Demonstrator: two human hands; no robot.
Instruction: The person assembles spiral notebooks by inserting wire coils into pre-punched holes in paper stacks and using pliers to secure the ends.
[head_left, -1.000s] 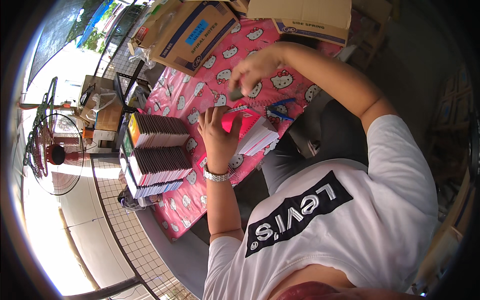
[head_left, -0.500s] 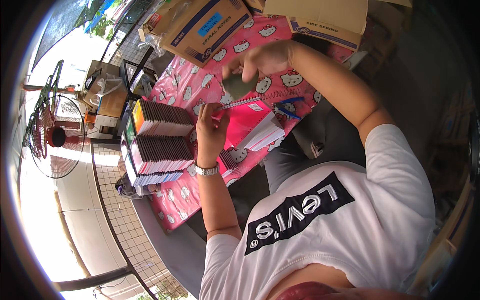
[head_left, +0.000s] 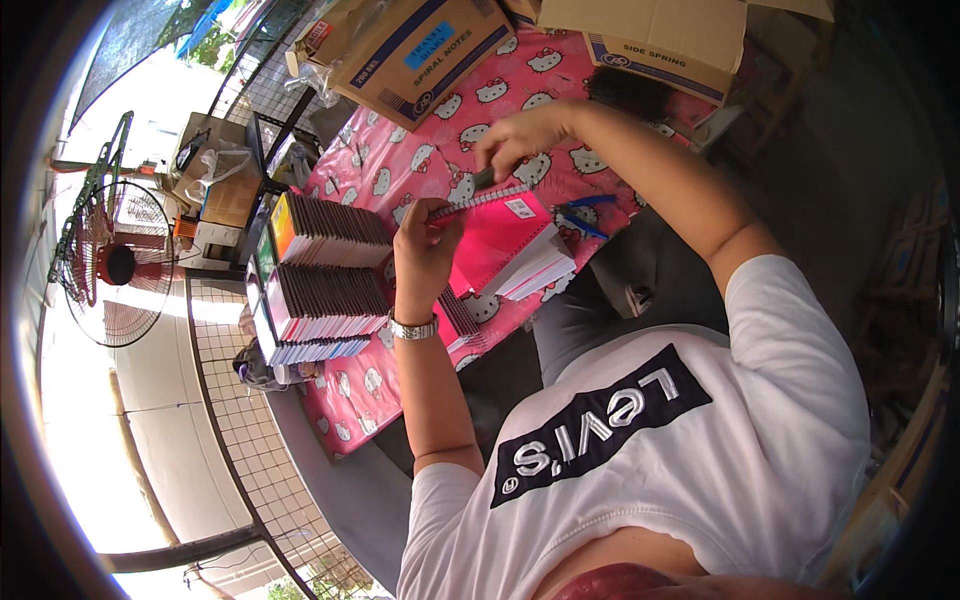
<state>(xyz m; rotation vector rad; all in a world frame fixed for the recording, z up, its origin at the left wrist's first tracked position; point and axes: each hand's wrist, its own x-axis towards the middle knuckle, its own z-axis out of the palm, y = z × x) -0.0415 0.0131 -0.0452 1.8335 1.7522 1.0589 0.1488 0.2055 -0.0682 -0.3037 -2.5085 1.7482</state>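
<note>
A pink-covered notebook (head_left: 500, 235) lies before me, its white pages fanned at the near side. A spiral coil (head_left: 487, 200) runs along its far edge. My left hand (head_left: 428, 245) pinches the notebook at the left end of that edge, thumb and fingers closed. Above the coil, my right hand (head_left: 528, 138) grips a dark grey-green piece (head_left: 485, 179), mostly seen edge-on; its kind is unclear. Blue-handled pliers (head_left: 588, 216) rest just right of the notebook.
Stacks of spiral notebooks (head_left: 325, 235) stand on the left of the pink patterned tablecloth (head_left: 375, 385). Cardboard boxes (head_left: 425, 65) line the far side, with a dark bundle of coils (head_left: 630, 92) by the right one. A fan (head_left: 120, 265) stands far left.
My right hand has moved slightly down and the dark piece has turned from broadside to edge-on near the coil. The coil stretch jutting past the notebook's right end no longer shows.
</note>
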